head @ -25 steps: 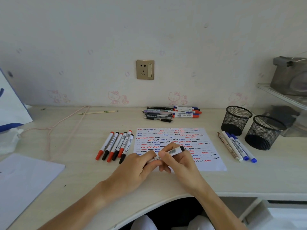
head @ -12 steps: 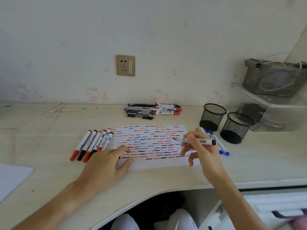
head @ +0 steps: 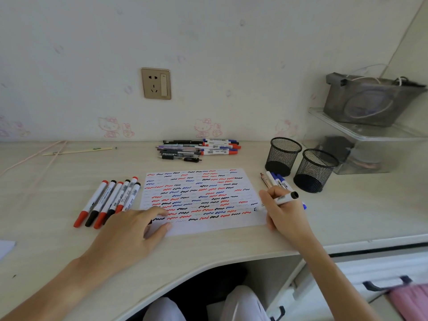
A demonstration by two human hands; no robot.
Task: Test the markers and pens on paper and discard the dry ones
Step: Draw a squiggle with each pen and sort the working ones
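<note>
We hold a marker (head: 278,201) in our right hand (head: 283,213), fingers curled round its barrel in a writing grip. Its black rear end sticks out past our knuckles toward 2 o'clock, and its tip comes out toward 9 o'clock and meets the right edge of the paper (head: 201,200). The barrel is white with a printed label.

Our left hand (head: 129,230) lies flat with fingers spread and relaxed, pressing down the paper's lower left corner. A small black piece shows under its fingers; we cannot tell what it is.

The paper is white and nearly covered with rows of short wavy strokes in red, black and blue, some faint. At 9 o'clock from it, a row of markers (head: 108,201) lies side by side on the desk (head: 347,216), white barrels with red and black caps, the nearest one just beside our left hand. At 12 o'clock, near the wall, sits a pile of pens and markers (head: 199,149). Behind our right hand, at 12 o'clock from it, a few more pens (head: 274,180) lie together, blue-capped ones among them. At 1 o'clock from that hand stand two black mesh cups (head: 301,163), touching or nearly so.
</note>
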